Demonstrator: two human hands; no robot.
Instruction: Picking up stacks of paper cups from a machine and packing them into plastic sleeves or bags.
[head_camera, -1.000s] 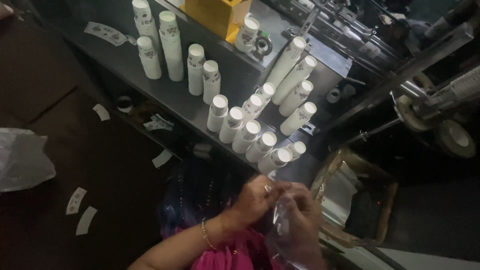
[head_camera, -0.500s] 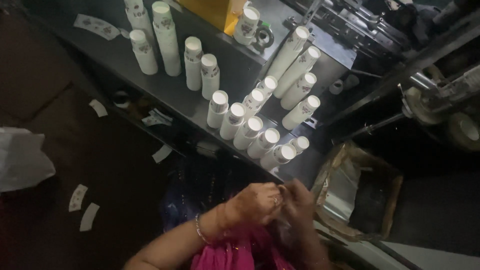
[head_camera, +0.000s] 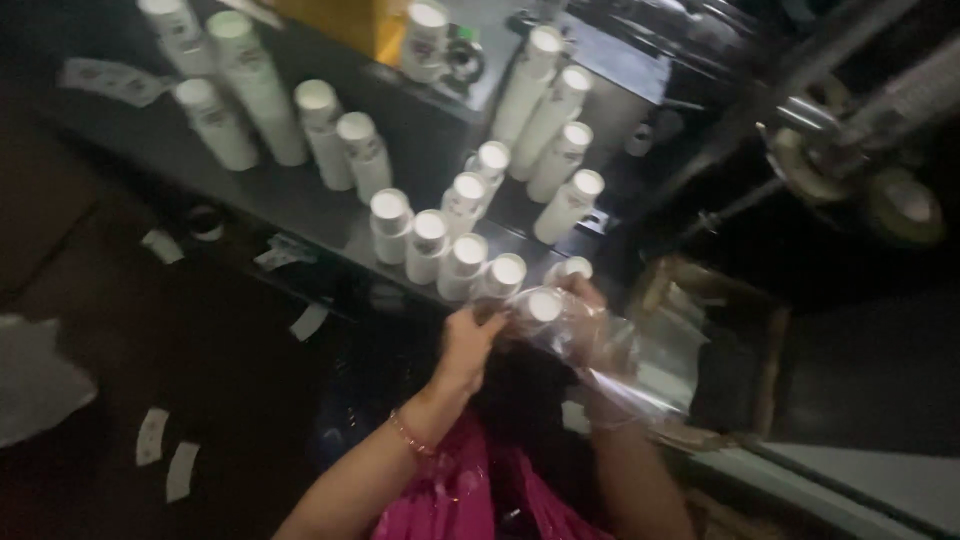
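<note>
The left hand (head_camera: 470, 340) pinches the edge of a clear plastic bag (head_camera: 610, 355). The right hand (head_camera: 590, 320) grips the bag too, its fingers closed on the thin plastic. At 12 o'clock from the hands, stacks of white paper cups (head_camera: 450, 250) stand on a dark shelf (head_camera: 300, 200).

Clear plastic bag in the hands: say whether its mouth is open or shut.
Open. The clear plastic bag gapes around a white cup stack, left hand and right hand at its mouth.
</note>
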